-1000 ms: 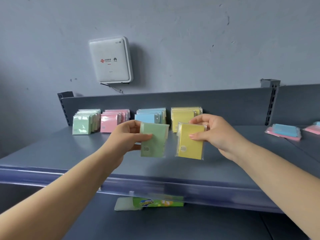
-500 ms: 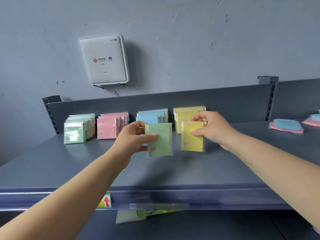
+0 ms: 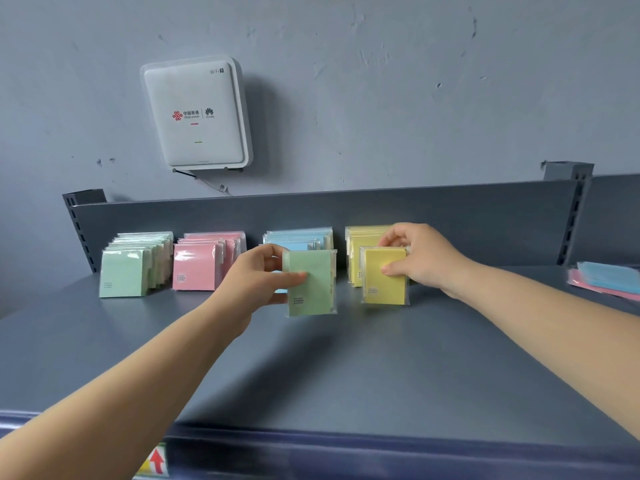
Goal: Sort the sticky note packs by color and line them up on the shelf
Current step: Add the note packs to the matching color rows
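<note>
Holding one pack each, the hands work at the front of the sorted rows on the shelf (image 3: 346, 375). The left hand (image 3: 258, 282) pinches a green pack (image 3: 311, 282) by its left edge, thumb on the face and fingers behind, lifted clear in front of the blue row (image 3: 299, 239). The right hand (image 3: 420, 259) grips a yellow pack (image 3: 384, 275) at its top and right edge, bottom edge at or just above the shelf, just before the yellow row (image 3: 363, 244).

Both packs look light, thin and fairly stiff, but their clear wrappers seem slippery, so an edge pinch with the thumb flat on the face suits them best. Each stands upright, long axis vertical, broad face toward the person. The green row (image 3: 131, 268) lies well to the left, beyond the pink row (image 3: 204, 265).
</note>
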{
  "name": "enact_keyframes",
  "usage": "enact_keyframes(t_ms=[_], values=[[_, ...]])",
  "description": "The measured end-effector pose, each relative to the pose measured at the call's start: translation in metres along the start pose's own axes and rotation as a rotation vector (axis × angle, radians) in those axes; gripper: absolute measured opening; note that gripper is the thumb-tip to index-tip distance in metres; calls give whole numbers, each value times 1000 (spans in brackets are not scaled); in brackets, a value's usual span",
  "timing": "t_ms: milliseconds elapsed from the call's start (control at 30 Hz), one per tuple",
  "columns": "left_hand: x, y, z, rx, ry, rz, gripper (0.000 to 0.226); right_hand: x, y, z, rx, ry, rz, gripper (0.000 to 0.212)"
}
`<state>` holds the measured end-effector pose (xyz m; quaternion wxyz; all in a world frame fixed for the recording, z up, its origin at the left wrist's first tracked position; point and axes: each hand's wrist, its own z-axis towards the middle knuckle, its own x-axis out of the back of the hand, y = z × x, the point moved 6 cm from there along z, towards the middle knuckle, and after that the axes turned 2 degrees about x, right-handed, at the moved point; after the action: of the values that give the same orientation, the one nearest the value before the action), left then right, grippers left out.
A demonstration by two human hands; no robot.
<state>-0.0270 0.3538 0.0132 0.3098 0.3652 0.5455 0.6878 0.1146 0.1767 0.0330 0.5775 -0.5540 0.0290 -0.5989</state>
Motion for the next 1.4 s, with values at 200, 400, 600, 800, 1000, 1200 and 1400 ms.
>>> enact_keyframes(t_ms=[200,400,600,800,1000,1200,1400], values=[[0,-1,11,-8,10,-5,18,-10,8,20,95,3,-182,26],[5,-3,13,-12,21,7,18,-14,2,26,229,44,-488,28],[14,-8,13,10,19,40,27,-21,-2,21,330,58,-835,39],[27,-11,11,11,-1,39,19,-19,-11,23,295,77,-809,45],[47,-16,10,-8,-45,34,18,-9,-36,23,296,198,-618,38],[72,-13,14,-21,-89,33,20,-29,-64,16,279,191,-372,26],[103,-13,18,-44,-137,50,20,-88,-107,10,238,-33,-121,24]])
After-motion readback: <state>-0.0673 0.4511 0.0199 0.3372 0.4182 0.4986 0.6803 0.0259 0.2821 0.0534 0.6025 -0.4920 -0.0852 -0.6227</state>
